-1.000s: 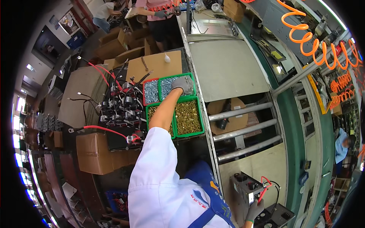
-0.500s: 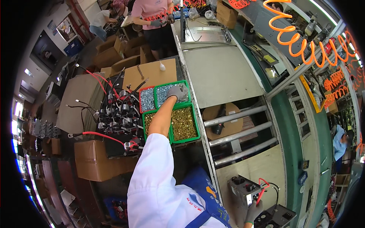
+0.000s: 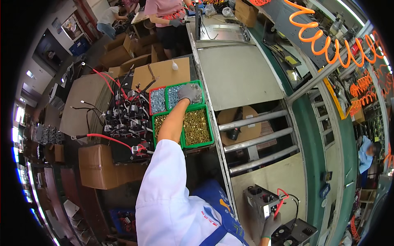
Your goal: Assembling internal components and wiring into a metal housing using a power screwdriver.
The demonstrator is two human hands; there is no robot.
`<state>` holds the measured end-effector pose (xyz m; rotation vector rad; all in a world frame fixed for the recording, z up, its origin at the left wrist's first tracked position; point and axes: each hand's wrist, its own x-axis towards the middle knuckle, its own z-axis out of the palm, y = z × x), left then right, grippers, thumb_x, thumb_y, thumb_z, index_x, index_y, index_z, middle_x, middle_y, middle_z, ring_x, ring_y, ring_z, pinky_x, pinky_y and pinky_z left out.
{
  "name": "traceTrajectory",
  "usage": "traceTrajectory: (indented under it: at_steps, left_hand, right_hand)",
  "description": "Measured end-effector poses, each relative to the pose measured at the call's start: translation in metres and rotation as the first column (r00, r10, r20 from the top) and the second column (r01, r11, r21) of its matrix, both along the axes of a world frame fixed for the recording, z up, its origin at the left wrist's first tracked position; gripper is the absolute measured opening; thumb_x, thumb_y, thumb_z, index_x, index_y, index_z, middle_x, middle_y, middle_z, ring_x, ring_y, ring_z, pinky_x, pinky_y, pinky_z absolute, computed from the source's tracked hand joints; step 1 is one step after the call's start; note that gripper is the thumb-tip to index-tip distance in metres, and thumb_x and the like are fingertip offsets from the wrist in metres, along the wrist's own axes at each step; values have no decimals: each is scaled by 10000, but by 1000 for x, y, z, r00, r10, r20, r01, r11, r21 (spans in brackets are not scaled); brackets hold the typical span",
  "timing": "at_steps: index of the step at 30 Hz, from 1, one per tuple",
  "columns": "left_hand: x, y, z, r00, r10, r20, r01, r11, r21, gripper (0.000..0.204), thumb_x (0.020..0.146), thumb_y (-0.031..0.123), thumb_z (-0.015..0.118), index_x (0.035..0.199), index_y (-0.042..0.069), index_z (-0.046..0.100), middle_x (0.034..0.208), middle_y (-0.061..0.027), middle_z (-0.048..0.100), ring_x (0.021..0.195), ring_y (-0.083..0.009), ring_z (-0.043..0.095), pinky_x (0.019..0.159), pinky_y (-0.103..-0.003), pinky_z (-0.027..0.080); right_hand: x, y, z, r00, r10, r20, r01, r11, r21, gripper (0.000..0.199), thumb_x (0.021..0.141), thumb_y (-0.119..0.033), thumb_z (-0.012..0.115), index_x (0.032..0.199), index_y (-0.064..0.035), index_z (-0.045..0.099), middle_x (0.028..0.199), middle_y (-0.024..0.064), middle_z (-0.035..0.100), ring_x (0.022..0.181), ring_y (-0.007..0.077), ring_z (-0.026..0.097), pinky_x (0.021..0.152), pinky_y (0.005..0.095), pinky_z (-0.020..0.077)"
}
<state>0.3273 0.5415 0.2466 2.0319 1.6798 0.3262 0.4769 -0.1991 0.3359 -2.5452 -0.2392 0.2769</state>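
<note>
My left hand point(image 3: 188, 93), in a grey glove, reaches into a green bin point(image 3: 201, 87) of small silver metal fasteners point(image 3: 173, 95). Its fingertips are hidden against the fasteners, so I cannot make out what they hold. A red bin point(image 3: 151, 110) of similar silver pieces adjoins on the left. Nearer to me are green compartments of brass-coloured fasteners point(image 3: 196, 127). At the lower right my right hand point(image 3: 271, 224), gloved too, is closed round a red cable point(image 3: 279, 208). The cable rises beside a grey metal housing point(image 3: 260, 203) with black fittings on its top.
Black-and-silver parts with red cables point(image 3: 129, 117) are heaped left of the bins. Behind them lies a cardboard sheet point(image 3: 172, 76) with a small white bottle point(image 3: 175, 65). Metal rollers point(image 3: 262, 141) span a gap in the conveyor. A co-worker point(image 3: 166, 20) stands at the far end.
My left hand has shifted slightly left and up within the silver-fastener bin. My right hand stays on the red cable. The whole view has moved a little.
</note>
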Motion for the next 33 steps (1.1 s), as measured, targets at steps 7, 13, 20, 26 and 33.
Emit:
traceTrajectory:
  at_steps: [7,13,20,26,33]
  left_hand:
    - [33,-146,49,752,-363,551,317,931,180,314,921,266,652,1119,23,677,1024,-131,721,928,-219,685,809,-352,542]
    - [84,-390,95,410,-397,821,811,571,-128,286,928,156,676,1167,1,647,1016,-59,700,942,-101,633,842,-269,507]
    - [127,-512,118,302,-417,857,952,175,-251,313,951,96,613,1236,-32,588,1026,-82,677,948,-148,669,842,-292,542]
    - [139,-531,125,272,-348,897,962,104,-251,289,942,100,627,1180,-57,579,1028,-123,688,939,-187,688,838,-327,572]
    - [149,-529,144,303,-377,875,952,81,-295,258,914,81,624,1132,-50,582,967,-132,688,860,-194,709,775,-316,577]
  right_hand:
    - [2,14,15,994,52,92,-67,983,169,297,943,-249,617,1033,32,642,733,153,574,668,207,517,647,373,449]
    - [28,0,48,999,26,-42,-12,948,318,330,1005,-299,549,1023,12,657,695,24,578,613,110,516,575,310,424]
    - [18,-10,98,964,263,-21,-242,913,327,263,968,-268,561,1017,-34,670,714,199,602,645,337,622,600,430,458]
    - [18,-15,102,957,289,-2,-276,915,293,250,969,-256,580,926,-18,640,682,187,548,579,308,562,571,413,433]
    - [17,-15,97,962,274,-2,-258,909,327,280,952,-314,573,961,-52,671,707,207,602,674,405,606,618,479,451]
